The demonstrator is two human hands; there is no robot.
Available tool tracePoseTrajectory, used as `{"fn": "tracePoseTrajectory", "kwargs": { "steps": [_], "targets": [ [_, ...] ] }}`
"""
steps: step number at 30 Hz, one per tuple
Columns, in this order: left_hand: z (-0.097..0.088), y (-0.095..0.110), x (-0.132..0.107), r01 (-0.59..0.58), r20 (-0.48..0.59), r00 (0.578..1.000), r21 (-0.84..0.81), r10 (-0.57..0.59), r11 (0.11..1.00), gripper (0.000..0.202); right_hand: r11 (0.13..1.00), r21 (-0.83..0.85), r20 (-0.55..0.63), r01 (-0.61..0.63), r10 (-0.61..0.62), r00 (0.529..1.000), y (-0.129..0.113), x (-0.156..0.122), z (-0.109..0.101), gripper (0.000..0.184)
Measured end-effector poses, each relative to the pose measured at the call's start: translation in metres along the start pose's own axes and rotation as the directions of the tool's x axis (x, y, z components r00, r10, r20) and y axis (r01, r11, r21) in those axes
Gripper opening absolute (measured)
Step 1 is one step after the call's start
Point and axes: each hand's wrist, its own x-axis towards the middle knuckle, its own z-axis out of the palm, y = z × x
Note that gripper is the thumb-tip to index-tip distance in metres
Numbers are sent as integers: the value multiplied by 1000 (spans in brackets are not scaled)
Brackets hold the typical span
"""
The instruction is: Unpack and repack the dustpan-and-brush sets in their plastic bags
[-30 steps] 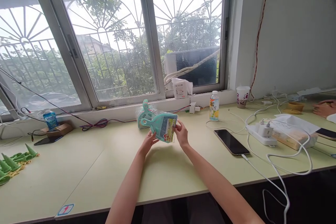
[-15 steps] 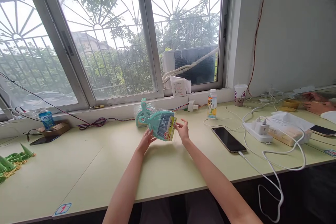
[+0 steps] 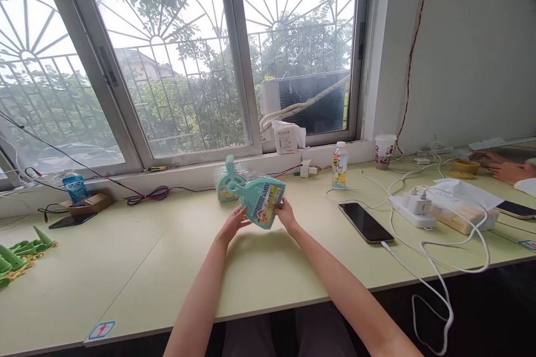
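Between my hands is a small teal dustpan-and-brush set (image 3: 253, 196) with a printed yellow label on its wide end, held tilted above the table. My left hand (image 3: 233, 225) grips its lower left edge near the handle. On the right side, my right hand (image 3: 286, 216) is closed on the labelled edge, its fingers partly hidden behind the set. A second teal dustpan set (image 3: 225, 192) in clear plastic stands just behind, partly covered by the first.
Right of my hands lie a phone (image 3: 365, 222), a drink bottle (image 3: 339, 165), a power strip (image 3: 414, 213) with white cables and a tissue pack (image 3: 454, 213). Green cone-shaped pieces (image 3: 12, 256) lie far left. Another person's hand (image 3: 505, 170) rests at the far right.
My right hand has moved down and inward along the set's right edge, its fingers now closed there. The set has turned, with its label swung slightly upward and right.
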Motion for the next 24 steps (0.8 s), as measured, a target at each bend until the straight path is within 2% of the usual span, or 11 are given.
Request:
{"fn": "tracePoseTrajectory", "kwargs": {
  "steps": [2,4,6,8,11,13,16,18,21,24],
  "targets": [
    [-4,0,3,19,-60,998,48,-17,999,48,993,87,65,-81,76,995,-1,0,2,29],
    [-11,0,5,21,-181,983,60,-10,998,49,984,122,101,-129,117,988,-2,-1,2,26],
    [-20,0,6,6,-285,958,49,8,999,50,986,109,88,-130,120,989,-5,-1,0,26],
    [-28,1,4,-30,-326,944,43,43,999,50,991,74,62,-114,109,992,-8,0,-4,27],
    [-33,4,-2,-60,-339,937,61,78,996,54,995,40,70,-88,85,994,-12,2,-12,32],
    [-29,6,-5,-16,-315,948,114,52,993,59,997,20,82,-75,73,994,-14,2,-15,39],
    [-18,3,-6,73,-207,978,245,-22,967,56,999,-30,6,-37,37,999,-16,1,-13,58],
    [-14,0,-4,111,-188,980,275,-60,955,49,997,-77,-55,-18,14,998,-16,-1,-10,65],
    [-16,-4,-1,128,-258,964,224,-68,966,44,993,-112,-27,-45,42,999,-16,-2,-6,48],
    [-22,-2,0,88,-301,953,249,-9,965,44,993,-62,19,-96,97,995,-16,1,-7,28]
  ]
}}
